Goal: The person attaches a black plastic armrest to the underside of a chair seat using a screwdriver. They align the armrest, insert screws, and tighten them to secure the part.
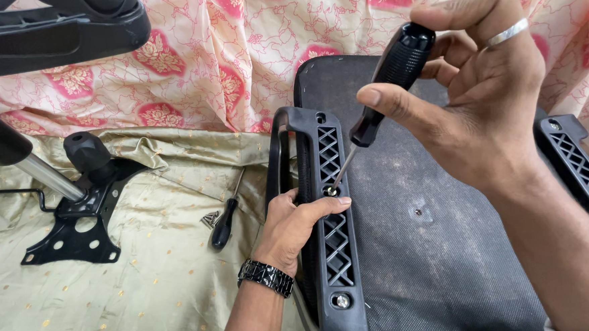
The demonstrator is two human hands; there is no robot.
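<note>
My right hand (486,102) grips a black-handled screwdriver (392,73), its thin shaft slanting down to a screw (331,191) in the lattice bracket of a black armrest (328,184). That bracket lies on the underside of an upturned black chair seat (433,245). My left hand (291,226), with a dark watch on the wrist, clasps the armrest, its thumb resting right beside the screw. A second screw (342,301) sits lower in the same bracket. A ring shows on my right hand.
Another black armrest bracket (580,170) lies on the seat's right edge. A spare screwdriver (225,224) and a small metal piece (210,219) lie on the olive cloth. At left is a chair gas-lift mechanism plate (76,224); a black chair part (52,30) sits top left.
</note>
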